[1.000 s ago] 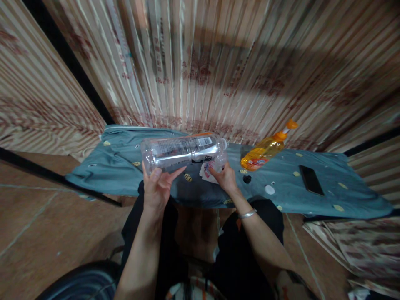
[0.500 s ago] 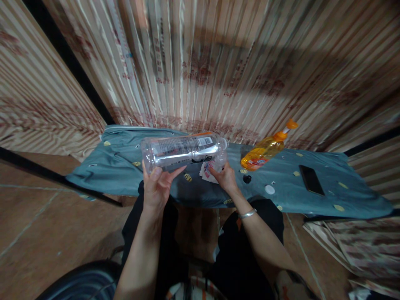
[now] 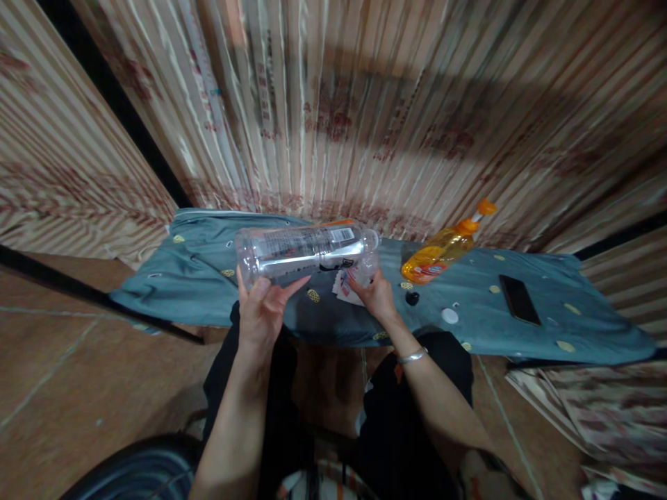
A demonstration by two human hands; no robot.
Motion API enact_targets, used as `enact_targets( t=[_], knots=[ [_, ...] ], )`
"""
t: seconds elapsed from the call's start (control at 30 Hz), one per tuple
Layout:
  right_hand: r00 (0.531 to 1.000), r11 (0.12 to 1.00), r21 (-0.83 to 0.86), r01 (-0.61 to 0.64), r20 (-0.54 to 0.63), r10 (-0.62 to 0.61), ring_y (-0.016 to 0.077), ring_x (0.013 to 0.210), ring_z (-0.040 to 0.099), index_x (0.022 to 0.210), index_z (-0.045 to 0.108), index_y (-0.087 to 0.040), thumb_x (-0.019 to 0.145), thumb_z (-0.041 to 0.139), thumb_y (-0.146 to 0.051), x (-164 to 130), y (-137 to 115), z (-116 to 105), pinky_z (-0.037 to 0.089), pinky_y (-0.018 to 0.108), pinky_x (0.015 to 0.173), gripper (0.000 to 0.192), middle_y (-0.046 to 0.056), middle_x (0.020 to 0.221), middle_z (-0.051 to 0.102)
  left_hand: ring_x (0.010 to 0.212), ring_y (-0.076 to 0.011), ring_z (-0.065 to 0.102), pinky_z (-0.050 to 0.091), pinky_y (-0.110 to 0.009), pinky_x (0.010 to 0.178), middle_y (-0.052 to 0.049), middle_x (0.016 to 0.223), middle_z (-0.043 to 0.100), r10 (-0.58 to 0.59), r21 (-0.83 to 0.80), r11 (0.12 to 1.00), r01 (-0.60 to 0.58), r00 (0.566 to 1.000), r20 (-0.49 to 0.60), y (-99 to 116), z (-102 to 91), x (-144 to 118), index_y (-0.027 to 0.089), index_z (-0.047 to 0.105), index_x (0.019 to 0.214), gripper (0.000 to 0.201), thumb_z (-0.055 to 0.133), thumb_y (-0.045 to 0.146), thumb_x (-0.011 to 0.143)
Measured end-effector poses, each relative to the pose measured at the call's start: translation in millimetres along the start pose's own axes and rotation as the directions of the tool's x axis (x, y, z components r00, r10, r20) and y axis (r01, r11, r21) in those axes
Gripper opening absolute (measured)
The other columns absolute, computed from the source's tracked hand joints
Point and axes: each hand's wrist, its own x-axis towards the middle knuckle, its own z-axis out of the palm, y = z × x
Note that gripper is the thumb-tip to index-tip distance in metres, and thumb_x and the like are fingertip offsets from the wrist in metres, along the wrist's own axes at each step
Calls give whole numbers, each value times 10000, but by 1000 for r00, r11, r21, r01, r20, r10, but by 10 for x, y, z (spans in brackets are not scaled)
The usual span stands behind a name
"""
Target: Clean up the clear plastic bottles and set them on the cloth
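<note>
Left hand (image 3: 262, 312) cradles the base end of a large clear plastic bottle (image 3: 305, 251) with a printed label, fingers curled up around its underside, so the bottle lies sideways in the air just above a teal patterned cloth (image 3: 198, 278) that covers the tabletop. Right hand (image 3: 376, 295) pinches the bottle's neck end, where a smaller clear piece sits at the mouth; whether it grips the neck itself or that piece cannot be told. Just under the bottle's neck, a white and red paper scrap (image 3: 344, 288) lies on the cloth. To the right of the bottle stands a tilted orange pump bottle (image 3: 442, 252), and near it lie a small black cap (image 3: 412, 298) and a white round cap (image 3: 449, 316). Farther right of the bottle rests a black phone (image 3: 518, 300).
</note>
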Motion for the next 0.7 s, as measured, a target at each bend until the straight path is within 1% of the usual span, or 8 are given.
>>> enact_targets(
  t=[0.13, 0.33, 0.5, 0.7],
  knots=[
    [1000, 1000, 2, -4, 3, 4, 369, 1048, 752, 1264, 603, -165, 803, 764, -450, 2, 4, -1, 605, 459, 864, 566, 161, 1114, 771, 1247, -370, 631, 607, -583, 930, -99, 1330, 656, 5, 0, 1000, -5, 1000, -3, -1, -2, -2, 309, 606, 1254, 651, 883, 464, 685],
    [1000, 1000, 11, 11, -2, -11, 374, 1053, 748, 1246, 604, -178, 793, 768, -456, 18, 39, 16, 602, 472, 869, 556, 155, 1107, 771, 1208, -351, 655, 632, -538, 897, -80, 1275, 687, 10, -15, 1000, -10, 1000, -5, -5, 17, -7, 300, 614, 1231, 619, 881, 444, 691],
    [1000, 1000, -6, 16, -8, -16, 361, 1023, 756, 1241, 596, -175, 798, 759, -472, 16, 47, 21, 604, 460, 858, 558, 152, 1095, 775, 1226, -374, 643, 625, -566, 901, -84, 1275, 691, 13, -12, 1000, -13, 1000, -5, -2, 11, -4, 299, 617, 1238, 635, 886, 456, 685],
    [1000, 1000, -16, 13, 1, -13, 371, 1051, 750, 1270, 591, -166, 809, 762, -466, 12, 46, 16, 602, 442, 851, 576, 160, 1110, 770, 1227, -361, 644, 613, -568, 925, -98, 1296, 674, 0, -6, 1000, 0, 1000, -8, 3, 15, -3, 298, 605, 1254, 660, 887, 449, 676]
  ],
)
